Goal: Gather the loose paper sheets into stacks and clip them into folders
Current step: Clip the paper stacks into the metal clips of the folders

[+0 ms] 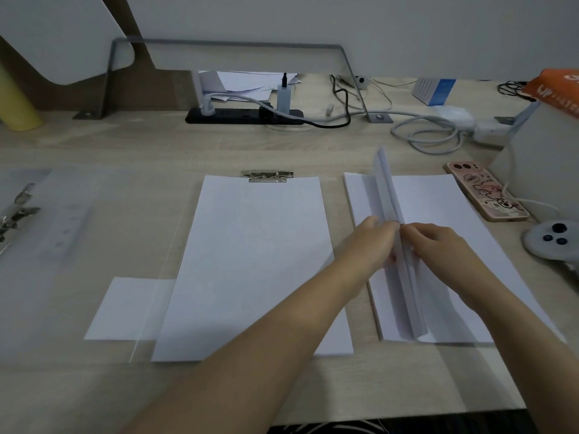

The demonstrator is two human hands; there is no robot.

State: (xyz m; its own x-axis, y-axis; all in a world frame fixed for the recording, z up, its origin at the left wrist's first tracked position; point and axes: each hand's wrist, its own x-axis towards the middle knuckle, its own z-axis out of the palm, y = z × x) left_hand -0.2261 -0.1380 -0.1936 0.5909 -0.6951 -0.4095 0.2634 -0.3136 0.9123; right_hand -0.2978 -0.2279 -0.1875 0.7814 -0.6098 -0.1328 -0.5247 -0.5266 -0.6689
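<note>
A stack of white sheets (391,195) stands on its long edge over a flat pile of paper (445,211) at the right. My left hand (372,242) presses the upright stack's left face and my right hand (429,242) holds its right face, fingers curled round it. In the middle lies another paper stack (250,264) on a clear folder, its top under a metal clip (268,176). A single loose sheet (125,308) lies at the lower left of it. A second clear folder (47,220) with a metal clip (18,211) lies open at far left.
A phone (487,191) in a patterned case lies right of the pile, with a grey controller (554,239) below it. A black power strip (244,115), cables and a white box (545,151) crowd the back and right of the desk. A yellow roll (15,101) stands at back left.
</note>
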